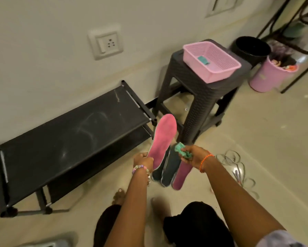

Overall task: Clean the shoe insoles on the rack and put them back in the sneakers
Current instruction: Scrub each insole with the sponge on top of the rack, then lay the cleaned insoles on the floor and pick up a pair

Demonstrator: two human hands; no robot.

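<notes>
Pink basket (219, 70) on stool (199, 104) top holds a teal item (202, 60). Pink bin (267, 77) w/ stuff, black bin (251, 48) behind it. Left hand (143, 162) grips pink insole (163, 139) at its heel end; right hand (196, 155) holds teal cloth (181, 151) plus three more insoles (169, 168), above floor beside rack (69, 138) right end.

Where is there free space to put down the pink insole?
The rack top is bare from end to end, between wall and floor. The basket on the stool holds only a small teal piece. The floor right of the stool is open; nearer the right hand, cords crowd it.
</notes>
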